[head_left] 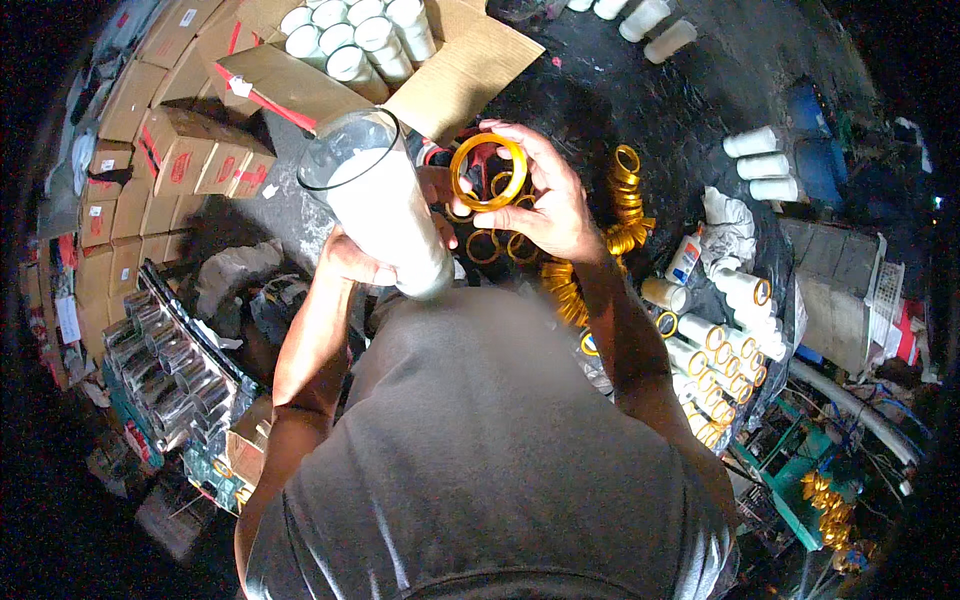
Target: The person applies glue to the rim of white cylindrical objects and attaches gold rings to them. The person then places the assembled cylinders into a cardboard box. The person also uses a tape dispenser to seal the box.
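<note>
The left side is walled off by stacked cartons (128,212), well apart from the left hand (358,260). Dark sheeting (590,95) is spread beyond and to the right of the right hand (550,200), with a stretch of it left showing as far as three white cylinders (760,165) lying farther right. The near side is closed by the person's grey-clad torso (500,430). Just beyond both hands, an open carton (465,78) is packed with white cylinders, its flaps spread toward them — the nearest edges in the way. Nearer the body than the left hand, and farther left, clear glasses (175,385) are grouped; right of the right forearm, gold-rimmed white cylinders (698,330) are bunched.

A white cylinder with a clear glass mouth (390,195) is held tilted by the left hand, which is wrapped around its lower part. A curving row of gold rings (628,205) is laid right of the right hand. A gold ring (488,205) is pinched by the half-closed right hand — just beside the cylinder, apart from its mouth. Below it, loose rings (483,262) are scattered.
</note>
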Motion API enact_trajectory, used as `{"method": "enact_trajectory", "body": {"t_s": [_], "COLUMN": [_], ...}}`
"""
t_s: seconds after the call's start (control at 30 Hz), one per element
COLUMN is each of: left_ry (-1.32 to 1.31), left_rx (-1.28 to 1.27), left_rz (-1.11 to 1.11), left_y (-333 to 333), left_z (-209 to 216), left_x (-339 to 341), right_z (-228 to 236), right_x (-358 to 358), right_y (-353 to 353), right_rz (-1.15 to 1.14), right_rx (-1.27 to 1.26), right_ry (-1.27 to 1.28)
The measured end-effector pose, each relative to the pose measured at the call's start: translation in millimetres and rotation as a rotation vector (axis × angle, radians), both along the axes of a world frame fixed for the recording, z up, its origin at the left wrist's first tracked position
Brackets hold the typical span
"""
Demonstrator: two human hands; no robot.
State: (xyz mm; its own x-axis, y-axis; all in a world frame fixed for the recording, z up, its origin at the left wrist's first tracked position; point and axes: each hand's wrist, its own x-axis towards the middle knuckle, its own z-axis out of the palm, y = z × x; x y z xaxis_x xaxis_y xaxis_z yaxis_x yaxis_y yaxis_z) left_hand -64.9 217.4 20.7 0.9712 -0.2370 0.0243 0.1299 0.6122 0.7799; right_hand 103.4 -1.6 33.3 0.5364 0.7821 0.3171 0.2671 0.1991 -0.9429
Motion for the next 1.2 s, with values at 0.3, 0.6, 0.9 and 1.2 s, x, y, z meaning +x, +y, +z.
{"method": "enact_trajectory", "body": {"t_s": [0.3, 0.6, 0.9, 1.2], "left_ry": [0.016, 0.237, 0.047, 0.088], "left_rx": [0.264, 0.336, 0.719, 1.215], "left_rz": [0.051, 0.133, 0.154, 0.164], "left_y": [11.4, 0.6, 1.5, -23.7], "left_z": [-4.9, 1.6, 25.8, 66.0], "left_x": [-0.1, -1.0, 4.2, 22.2], "right_z": [-10.1, -30.5, 36.3, 96.1], "right_x": [-22.3, -19.2, 24.6, 39.6], "right_y": [-3.0, -9.1, -29.9, -17.9], "right_rz": [-0.122, 0.088, 0.116, 0.25], "right_rx": [-0.067, 0.262, 0.172, -0.317], "right_ry": [-0.054, 0.478, 0.384, -0.334]}}
